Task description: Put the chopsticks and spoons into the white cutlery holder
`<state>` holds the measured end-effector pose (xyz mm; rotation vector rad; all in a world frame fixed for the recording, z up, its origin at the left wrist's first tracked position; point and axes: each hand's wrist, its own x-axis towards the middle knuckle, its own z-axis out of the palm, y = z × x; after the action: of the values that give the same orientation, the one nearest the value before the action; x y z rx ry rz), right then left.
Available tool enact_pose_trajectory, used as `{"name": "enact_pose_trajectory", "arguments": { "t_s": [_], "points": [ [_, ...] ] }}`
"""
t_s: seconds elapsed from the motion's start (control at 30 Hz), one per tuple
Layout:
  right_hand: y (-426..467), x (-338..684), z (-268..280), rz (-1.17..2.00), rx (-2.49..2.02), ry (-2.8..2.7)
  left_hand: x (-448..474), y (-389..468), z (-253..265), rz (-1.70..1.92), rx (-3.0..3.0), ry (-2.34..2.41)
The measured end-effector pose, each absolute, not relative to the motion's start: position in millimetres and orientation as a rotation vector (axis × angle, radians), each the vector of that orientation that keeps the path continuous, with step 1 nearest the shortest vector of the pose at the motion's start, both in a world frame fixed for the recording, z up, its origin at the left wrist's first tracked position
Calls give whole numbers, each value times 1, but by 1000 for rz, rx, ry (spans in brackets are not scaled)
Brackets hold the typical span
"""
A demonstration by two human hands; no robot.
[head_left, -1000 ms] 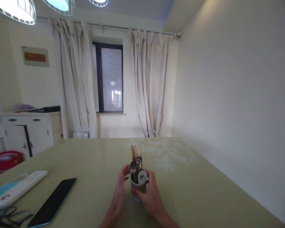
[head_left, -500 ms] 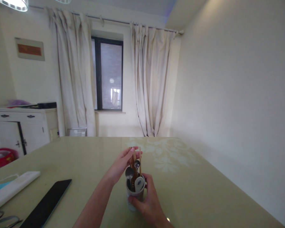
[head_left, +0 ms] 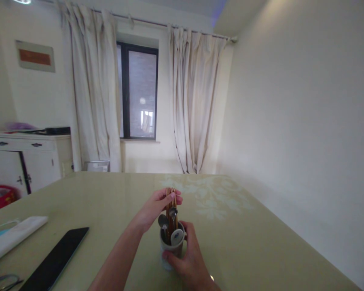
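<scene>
A pale cup [head_left: 170, 258] stands on the table, and my right hand [head_left: 189, 258] is wrapped around its right side and front. Upright in it is a bundle of wooden chopsticks [head_left: 172, 220]. My left hand [head_left: 160, 202] is closed around the chopsticks near their upper ends, thumb in front and fingers behind. Two metal spoons lean in the cup: one spoon [head_left: 163, 220] at the left, the other spoon [head_left: 173, 212] against the chopsticks. A white spoon [head_left: 177, 237] with a dark mark sits at the cup's front rim. The utensils' lower ends are hidden inside the cup.
On the table [head_left: 115, 210] at left lie a black flat slab [head_left: 56, 258], a white power strip [head_left: 21, 234] and glasses [head_left: 6, 281]. A white wall [head_left: 291, 121] borders the right side. Beyond stand a white cabinet [head_left: 39, 157] and a red basket [head_left: 1, 198].
My left thumb and fingers have drawn the spread chopsticks together into a tight bundle. My right hand stays on the cup. The view has shifted slightly.
</scene>
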<state>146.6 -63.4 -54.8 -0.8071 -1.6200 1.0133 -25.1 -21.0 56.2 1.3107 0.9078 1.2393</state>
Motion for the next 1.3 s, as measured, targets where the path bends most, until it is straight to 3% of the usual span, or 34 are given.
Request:
{"name": "enact_pose_trajectory", "arguments": {
  "t_s": [1.3],
  "points": [
    [-56,145,-65,954,-735,-1619,-23,-43,76,1022,1548,923]
  ]
}}
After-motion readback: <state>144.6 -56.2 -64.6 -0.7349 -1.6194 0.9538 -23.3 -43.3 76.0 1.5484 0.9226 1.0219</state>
